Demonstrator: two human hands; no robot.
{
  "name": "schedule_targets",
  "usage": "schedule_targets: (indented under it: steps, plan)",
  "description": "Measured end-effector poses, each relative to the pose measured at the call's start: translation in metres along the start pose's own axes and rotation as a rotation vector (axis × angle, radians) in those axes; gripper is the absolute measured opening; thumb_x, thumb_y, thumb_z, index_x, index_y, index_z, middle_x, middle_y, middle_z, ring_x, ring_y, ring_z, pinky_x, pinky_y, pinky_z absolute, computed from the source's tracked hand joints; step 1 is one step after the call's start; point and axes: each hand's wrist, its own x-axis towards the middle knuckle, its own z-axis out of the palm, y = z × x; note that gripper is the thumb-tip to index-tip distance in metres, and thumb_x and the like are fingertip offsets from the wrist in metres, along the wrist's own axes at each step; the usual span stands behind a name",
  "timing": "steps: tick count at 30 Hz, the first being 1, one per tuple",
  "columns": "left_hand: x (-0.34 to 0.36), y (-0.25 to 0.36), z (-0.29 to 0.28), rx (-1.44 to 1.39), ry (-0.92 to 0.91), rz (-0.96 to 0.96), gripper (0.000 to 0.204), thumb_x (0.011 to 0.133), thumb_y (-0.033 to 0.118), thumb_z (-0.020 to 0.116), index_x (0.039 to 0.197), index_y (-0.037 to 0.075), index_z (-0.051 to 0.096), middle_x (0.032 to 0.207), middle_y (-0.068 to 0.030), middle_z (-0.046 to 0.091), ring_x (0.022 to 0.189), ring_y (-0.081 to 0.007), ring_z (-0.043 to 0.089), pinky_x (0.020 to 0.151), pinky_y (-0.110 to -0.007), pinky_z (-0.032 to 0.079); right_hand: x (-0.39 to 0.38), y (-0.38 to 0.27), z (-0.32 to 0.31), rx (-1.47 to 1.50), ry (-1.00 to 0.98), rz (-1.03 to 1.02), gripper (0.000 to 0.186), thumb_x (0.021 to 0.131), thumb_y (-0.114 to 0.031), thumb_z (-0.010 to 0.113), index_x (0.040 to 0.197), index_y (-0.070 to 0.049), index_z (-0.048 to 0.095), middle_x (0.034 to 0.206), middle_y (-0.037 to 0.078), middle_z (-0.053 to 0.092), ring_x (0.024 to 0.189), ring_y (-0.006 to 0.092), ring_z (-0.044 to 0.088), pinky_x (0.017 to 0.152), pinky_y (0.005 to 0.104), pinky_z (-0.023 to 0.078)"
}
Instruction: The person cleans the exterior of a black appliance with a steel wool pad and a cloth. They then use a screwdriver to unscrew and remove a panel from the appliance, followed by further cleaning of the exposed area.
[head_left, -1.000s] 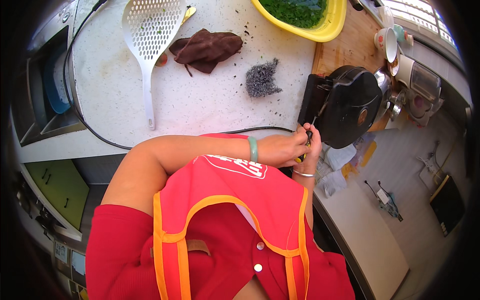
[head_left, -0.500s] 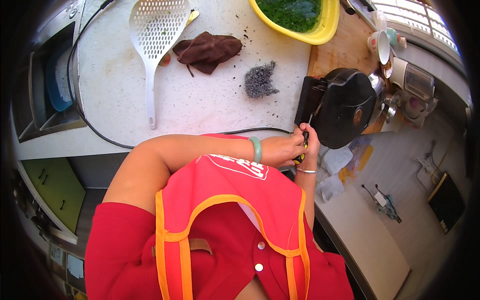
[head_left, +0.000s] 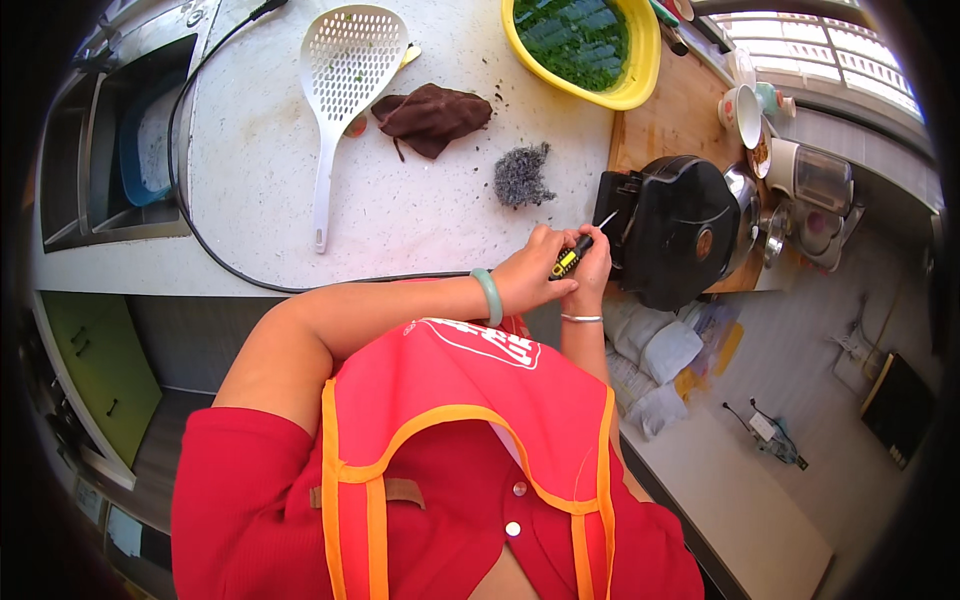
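My left hand (head_left: 530, 270), wearing a green bangle, and my right hand (head_left: 590, 268), wearing a silver one, are closed together on a black-and-yellow screwdriver (head_left: 568, 260). Its thin shaft points up and right at the hinge side of a black electric griddle (head_left: 675, 230); whether the tip touches it, I cannot tell. Above my hands on the white counter (head_left: 250, 160) lie a grey steel-wool scourer (head_left: 520, 177), a brown cloth (head_left: 430, 118) and a white perforated skimmer (head_left: 350, 60). A black cable (head_left: 230, 268) runs along the counter's front edge.
A yellow basin (head_left: 635, 70) of water and chopped greens is at the back. A sink (head_left: 105, 150) is on the left. Bowls (head_left: 740, 115) and appliances (head_left: 810, 175) crowd the wooden board (head_left: 640, 130) at right. Bags (head_left: 660, 350) lie below the counter's right end.
My hands and the screwdriver have shifted left and a little up in the view, away from the griddle's side. The screwdriver leans further over and more of its handle shows.
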Motion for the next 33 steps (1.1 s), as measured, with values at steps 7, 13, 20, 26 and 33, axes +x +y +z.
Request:
schedule_targets:
  steps: [7,13,20,26,33]
  plan:
    - [0.023,-0.015,-0.002,0.002,0.053,0.059,0.053,0.075,0.011,0.064,0.121,-0.001,0.042,0.109,-0.0184,0.048,0.104,-0.0325,0.045,0.094,-0.036,0.039,0.024,-0.005,0.004,-0.034,0.036,-0.035,0.02,0.091,-0.021,0.041,0.083,-0.004,0.047,0.07,0.008,0.052,0.066,0.0175,0.052,0.063,0.0291,0.045]
    - [0.041,-0.008,-0.01,-0.035,0.008,-0.001,0.051,0.075,0.012,0.065,0.121,0.003,0.045,0.11,-0.0173,0.048,0.104,-0.0321,0.046,0.09,-0.036,0.04,0.036,-0.015,0.012,-0.076,0.096,-0.055,0.021,0.091,-0.023,0.042,0.083,-0.005,0.047,0.071,0.008,0.053,0.067,0.0177,0.052,0.064,0.0285,0.045]
    - [0.05,0.005,-0.024,0.196,-0.086,0.042,0.054,0.074,0.014,0.067,0.123,0.01,0.045,0.092,-0.0134,0.059,0.084,-0.0318,0.058,0.071,-0.039,0.047,0.052,-0.024,-0.001,-0.009,0.012,0.028,0.018,0.09,-0.02,0.044,0.08,-0.005,0.048,0.069,0.009,0.052,0.066,0.0183,0.052,0.064,0.0289,0.045]
    - [0.066,0.007,-0.011,0.254,-0.066,0.217,0.056,0.069,0.013,0.07,0.119,0.009,0.045,0.088,-0.0124,0.06,0.079,-0.0318,0.06,0.063,-0.039,0.048,0.056,-0.046,0.001,-0.009,-0.06,0.169,0.018,0.088,-0.021,0.046,0.076,-0.008,0.049,0.059,0.003,0.047,0.058,0.0158,0.046,0.056,0.0279,0.041]
    - [0.07,0.014,0.004,0.324,0.001,0.383,0.052,0.064,0.012,0.071,0.11,0.005,0.047,0.085,-0.0142,0.059,0.075,-0.0311,0.06,0.058,-0.039,0.049,0.061,-0.061,-0.013,0.036,-0.202,0.395,0.019,0.089,-0.024,0.047,0.076,-0.01,0.05,0.054,0.002,0.046,0.052,0.016,0.044,0.05,0.0281,0.039]
